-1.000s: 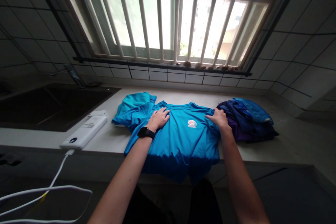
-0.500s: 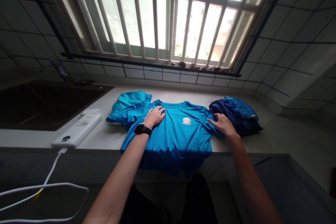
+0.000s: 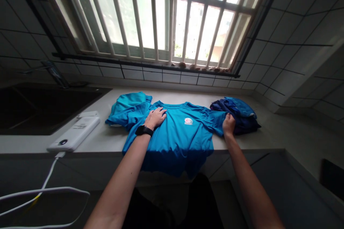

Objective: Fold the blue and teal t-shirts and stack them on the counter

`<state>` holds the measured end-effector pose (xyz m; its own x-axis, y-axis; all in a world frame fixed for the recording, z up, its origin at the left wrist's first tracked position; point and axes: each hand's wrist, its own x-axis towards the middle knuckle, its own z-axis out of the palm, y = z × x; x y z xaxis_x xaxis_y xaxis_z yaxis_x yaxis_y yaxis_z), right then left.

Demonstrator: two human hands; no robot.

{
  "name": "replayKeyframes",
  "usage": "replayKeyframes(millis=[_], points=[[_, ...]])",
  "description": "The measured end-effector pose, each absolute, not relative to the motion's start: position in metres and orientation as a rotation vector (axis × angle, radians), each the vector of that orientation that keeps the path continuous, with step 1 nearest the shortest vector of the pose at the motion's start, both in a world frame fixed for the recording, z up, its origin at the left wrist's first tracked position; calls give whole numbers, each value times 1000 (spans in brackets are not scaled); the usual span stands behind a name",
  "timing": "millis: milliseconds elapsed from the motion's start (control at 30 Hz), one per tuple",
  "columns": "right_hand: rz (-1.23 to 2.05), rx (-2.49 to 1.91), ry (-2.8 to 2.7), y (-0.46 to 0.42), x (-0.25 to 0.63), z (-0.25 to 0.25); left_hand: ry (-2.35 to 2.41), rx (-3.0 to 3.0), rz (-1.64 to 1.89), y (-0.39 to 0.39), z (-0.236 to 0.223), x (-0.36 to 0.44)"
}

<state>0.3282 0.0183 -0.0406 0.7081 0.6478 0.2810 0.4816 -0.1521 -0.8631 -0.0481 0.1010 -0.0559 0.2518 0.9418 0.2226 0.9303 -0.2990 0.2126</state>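
A blue T-shirt (image 3: 174,132) with a small pale logo lies spread on the countertop, its collar toward the window and its lower part hanging over the front edge. My left hand (image 3: 156,117) rests flat on the shirt near the shoulder at the left, fingers stretched out; a black watch is on that wrist. My right hand (image 3: 228,124) is closed on the end of the sleeve at the right, which is pulled out sideways. Bunched lighter blue cloth (image 3: 129,109) lies beside the shirt on the left. Just behind my right hand is a pile of dark blue clothes (image 3: 243,120).
A white power bank (image 3: 75,134) with a white cable (image 3: 48,175) sits on the countertop (image 3: 107,139) at the left. Past it are a dark sink (image 3: 104,94) and a tap (image 3: 55,75). A barred window (image 3: 158,25) rises behind, with small objects along its sill.
My right hand has closed on the sleeve end and drawn the sleeve out straight to the right. My left hand stays on the shirt. The view has shifted slightly.
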Motion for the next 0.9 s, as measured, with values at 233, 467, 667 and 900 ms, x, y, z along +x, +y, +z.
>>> replayKeyframes(millis=[233,467,667,900], points=[[338,-1633,-960,21,310,-21,1841,2443,461,96,-50,-47],[805,-1500,-1687,2,257,13,1791,2444,561,94,-50,-49],[227,-2134,-1949,-7,246,24,1803,2434,543,96,-53,-50],[762,-1839,-1918,-14,253,27,1762,2423,614,100,-58,-51]])
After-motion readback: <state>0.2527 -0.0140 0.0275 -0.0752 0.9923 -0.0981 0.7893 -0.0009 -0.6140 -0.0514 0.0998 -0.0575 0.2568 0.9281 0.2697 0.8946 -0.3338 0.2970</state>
